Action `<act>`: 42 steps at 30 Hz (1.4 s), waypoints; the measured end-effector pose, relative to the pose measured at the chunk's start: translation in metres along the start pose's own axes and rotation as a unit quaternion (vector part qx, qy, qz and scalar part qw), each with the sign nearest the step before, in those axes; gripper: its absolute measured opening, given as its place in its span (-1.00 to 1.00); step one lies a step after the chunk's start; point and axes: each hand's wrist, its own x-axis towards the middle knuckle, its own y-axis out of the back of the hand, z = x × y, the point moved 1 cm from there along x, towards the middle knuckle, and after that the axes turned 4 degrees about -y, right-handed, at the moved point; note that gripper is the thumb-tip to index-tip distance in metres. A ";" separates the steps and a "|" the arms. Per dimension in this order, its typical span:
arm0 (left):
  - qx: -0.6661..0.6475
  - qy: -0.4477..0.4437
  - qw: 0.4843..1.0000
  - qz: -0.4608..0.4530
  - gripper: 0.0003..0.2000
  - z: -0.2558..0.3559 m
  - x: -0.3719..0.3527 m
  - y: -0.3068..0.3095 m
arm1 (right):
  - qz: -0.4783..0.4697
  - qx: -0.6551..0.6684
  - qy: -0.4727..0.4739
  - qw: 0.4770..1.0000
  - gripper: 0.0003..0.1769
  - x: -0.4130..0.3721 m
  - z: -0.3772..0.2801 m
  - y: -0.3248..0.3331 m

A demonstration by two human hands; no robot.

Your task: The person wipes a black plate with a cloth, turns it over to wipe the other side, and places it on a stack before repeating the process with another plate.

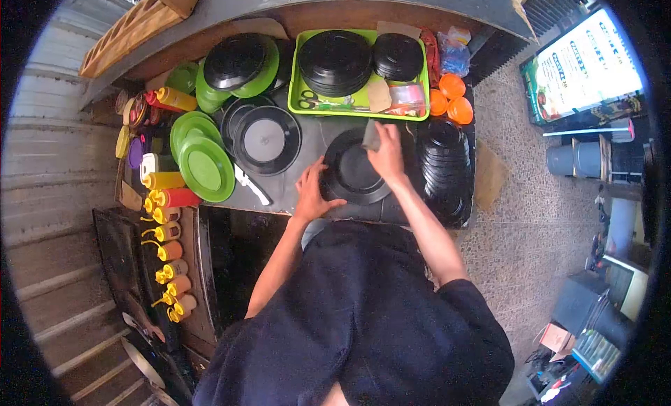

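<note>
A round black plate [355, 170] lies on the dark tabletop in front of me. My left hand [314, 193] grips its left edge, thumb along the near rim and fingers at the far left side. At the plate's upper right rim, my right hand [386, 151] is closed on a grey cloth [371, 135], pressed to the plate. To the right stands a stack of black plates [445, 168], its pieces overlapping in a row. Left of my left hand are more black plates [268, 140], the top one with a pale grey centre.
Green plates [207, 170] and a white-handled knife [253, 186] lie left. A lime-green tray [358, 114] at the back holds black plates and scissors [316, 102]. Orange cups [459, 110] stand beside it. Sauce bottles [168, 215] line the left edge; a wooden shelf [143, 29] hangs above.
</note>
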 end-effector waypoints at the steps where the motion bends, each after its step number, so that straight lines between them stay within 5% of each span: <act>1: 0.000 -0.003 1.000 -0.002 0.12 -0.001 0.003 0.001 | -0.028 -0.032 0.005 0.999 -0.09 -0.005 -0.007 -0.010; 6: -0.020 -0.020 1.000 0.010 0.31 -0.016 0.003 -0.003 | -0.038 -0.022 0.049 0.998 -0.05 -0.027 -0.034 -0.053; 12: 0.003 -0.039 0.999 -0.018 0.41 -0.019 0.005 0.000 | -0.157 0.047 0.063 0.984 -0.06 -0.060 -0.046 -0.055; 14: 0.010 -0.057 0.998 -0.019 0.41 -0.020 0.010 -0.001 | -0.138 0.044 0.066 0.987 -0.13 -0.066 -0.048 -0.050; 16: 0.049 -0.054 0.996 -0.052 0.41 -0.019 0.015 0.004 | -0.232 0.089 0.028 0.968 -0.20 -0.074 -0.051 -0.041; 22: 0.102 -0.065 0.988 -0.095 0.32 -0.011 0.018 0.017 | -0.277 0.040 0.038 0.959 -0.41 -0.096 -0.042 0.008; 24: 0.105 -0.095 0.985 -0.094 0.22 -0.016 0.019 0.021 | -0.362 0.017 -0.008 0.932 -0.48 -0.088 -0.036 0.027; 26: 0.099 -0.116 0.983 -0.100 0.15 -0.026 0.020 0.023 | -0.289 -0.013 -0.057 0.955 -0.55 -0.073 -0.033 0.042; 27: 0.095 -0.131 0.981 -0.106 0.08 -0.032 0.020 0.024 | -0.177 -0.022 -0.009 0.984 -0.55 -0.065 -0.028 0.048; 30: 0.082 -0.165 0.978 -0.100 -0.05 -0.051 0.023 0.022 | -0.051 -0.071 -0.029 0.996 -0.33 -0.039 -0.026 0.041; 37: 0.126 -0.162 0.973 -0.105 -0.10 -0.044 0.023 0.026 | 0.003 -0.101 -0.045 0.994 -0.24 -0.073 -0.035 -0.029; 42: 0.161 -0.170 0.965 -0.115 -0.11 -0.044 0.020 0.022 | -0.130 -0.040 -0.039 0.990 -0.23 -0.122 -0.053 -0.024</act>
